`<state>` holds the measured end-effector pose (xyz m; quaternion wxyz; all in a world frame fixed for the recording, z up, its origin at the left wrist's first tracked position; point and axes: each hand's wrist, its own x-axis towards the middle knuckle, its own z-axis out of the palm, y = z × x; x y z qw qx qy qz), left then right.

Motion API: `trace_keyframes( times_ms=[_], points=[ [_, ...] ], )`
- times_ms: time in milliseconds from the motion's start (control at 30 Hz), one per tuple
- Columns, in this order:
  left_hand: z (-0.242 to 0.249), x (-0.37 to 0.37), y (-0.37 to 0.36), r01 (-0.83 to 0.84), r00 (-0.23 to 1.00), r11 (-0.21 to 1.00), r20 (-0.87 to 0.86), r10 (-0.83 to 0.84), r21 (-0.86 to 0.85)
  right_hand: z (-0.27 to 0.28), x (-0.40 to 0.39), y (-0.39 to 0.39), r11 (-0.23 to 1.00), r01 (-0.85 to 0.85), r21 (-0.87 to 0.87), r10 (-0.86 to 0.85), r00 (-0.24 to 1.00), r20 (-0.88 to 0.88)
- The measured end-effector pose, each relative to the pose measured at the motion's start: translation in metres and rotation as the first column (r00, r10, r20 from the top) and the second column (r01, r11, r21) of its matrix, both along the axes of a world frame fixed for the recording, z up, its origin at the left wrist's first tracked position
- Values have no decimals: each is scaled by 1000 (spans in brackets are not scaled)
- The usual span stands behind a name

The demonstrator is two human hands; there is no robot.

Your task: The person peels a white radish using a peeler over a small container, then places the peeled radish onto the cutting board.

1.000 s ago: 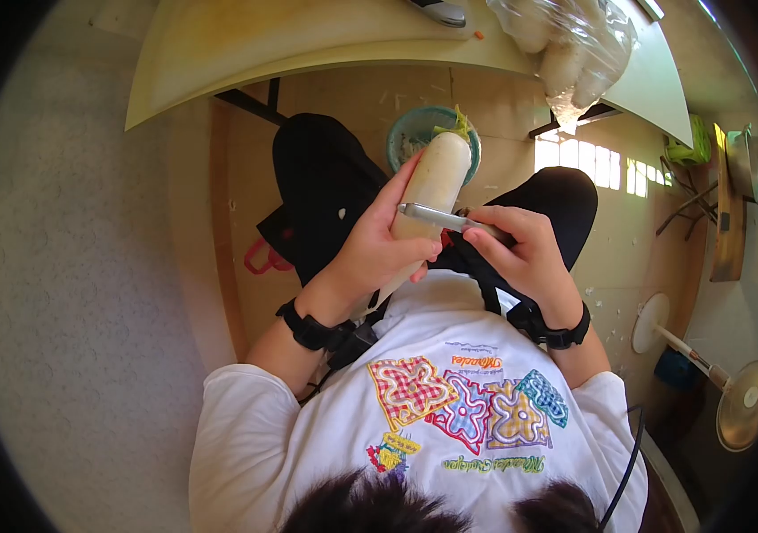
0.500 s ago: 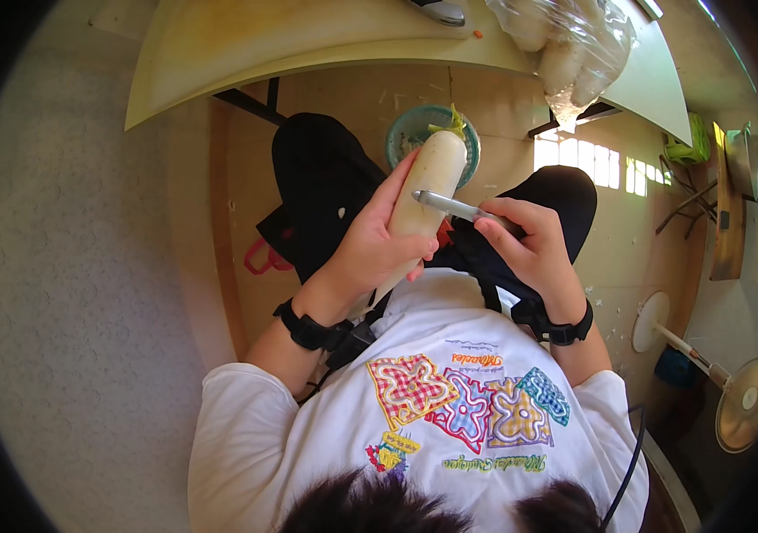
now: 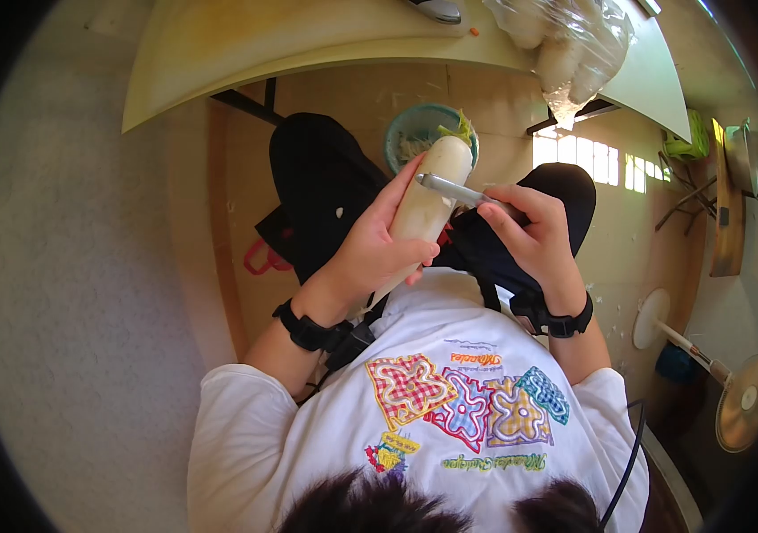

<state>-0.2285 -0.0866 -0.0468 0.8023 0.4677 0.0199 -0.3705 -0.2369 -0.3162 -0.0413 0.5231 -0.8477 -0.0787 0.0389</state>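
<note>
A long white radish (image 3: 432, 200) with a short green stem stub lies tilted over my lap, its leafy end pointing away from me. My left hand (image 3: 385, 240) is wrapped around its lower half, thumb across the top. In my right hand (image 3: 530, 226) is a silver peeler (image 3: 457, 189), held by its handle. The peeler's head rests across the radish's upper part. Below the leafy end, a teal basin (image 3: 394, 142) on the floor holds pale peelings and is partly hidden by the radish.
A pale table (image 3: 326, 40) stands ahead, with a clear plastic bag of white radishes (image 3: 566, 58) and a metal-looking tool (image 3: 437, 11) on it. To the right are a standing fan (image 3: 746, 402) and a folding stand (image 3: 688, 200). Scraps dot the floor.
The peeler's head has shifted slightly up the radish toward the leafy end. The radish has moved or turned a little. My left hand keeps its hold.
</note>
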Motion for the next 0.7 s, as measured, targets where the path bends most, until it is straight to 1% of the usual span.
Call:
trace_keyframes(
  times_ms=[67,167,300,367,500,600,667,700],
  points=[
    [0,0,2,11,1000,1000,-5,-11,-9,-3,0,0,997,70,34,-69,997,-23],
    [1,-1,2,18,1000,1000,3,-18,-6,-3,1,-3,998,59,12,-59,998,-15],
    [1,-1,2,16,1000,1000,-17,-16,0,-3,2,-3,998,57,29,-57,998,-25],
    [1,-1,2,11,1000,1000,-3,-11,-19,-6,1,-1,995,89,33,-89,996,18],
    [1,0,1,16,1000,1000,-2,-16,-16,-8,2,-5,997,81,12,-82,996,30],
    [1,-2,2,37,999,999,-5,-37,-11,-14,4,-11,992,114,56,-116,993,23],
    [0,-5,3,70,998,996,3,-70,-57,-20,6,-17,974,194,116,-195,981,-8],
    [1,-5,3,71,997,996,4,-71,-58,-23,7,-21,974,194,117,-194,981,-10]
  ],
)
